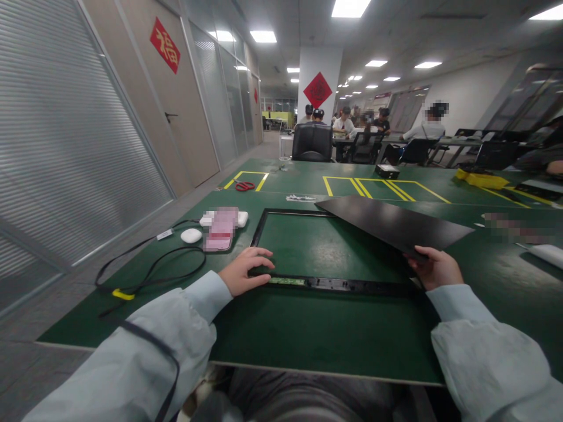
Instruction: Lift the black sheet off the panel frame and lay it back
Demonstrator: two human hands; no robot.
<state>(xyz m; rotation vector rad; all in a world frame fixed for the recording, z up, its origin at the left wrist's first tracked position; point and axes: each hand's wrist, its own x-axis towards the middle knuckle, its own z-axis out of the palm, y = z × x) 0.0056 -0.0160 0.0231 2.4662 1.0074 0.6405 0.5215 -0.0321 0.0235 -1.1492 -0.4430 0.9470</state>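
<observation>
A black rectangular frame (352,285) lies flat on the green table, with a strip of green circuit board set in its near side. My left hand (246,271) rests at the frame's near left corner, thumb and fingers apart. On the right, my right hand (437,268) grips the near edge of a thin dark flat panel (396,220) between thumb and fingers. The panel is tilted above the right part of the frame and hides its far right corner. Whether the panel's far left tip touches the frame, I cannot tell.
Left of the frame lie a pink phone (221,228), a white rounded case (191,235) and a looped black cord (152,266). Red-handled scissors (245,186) and a small black box (387,171) sit farther back. Beyond the table (325,340) stands a black chair (312,142); several people sit behind.
</observation>
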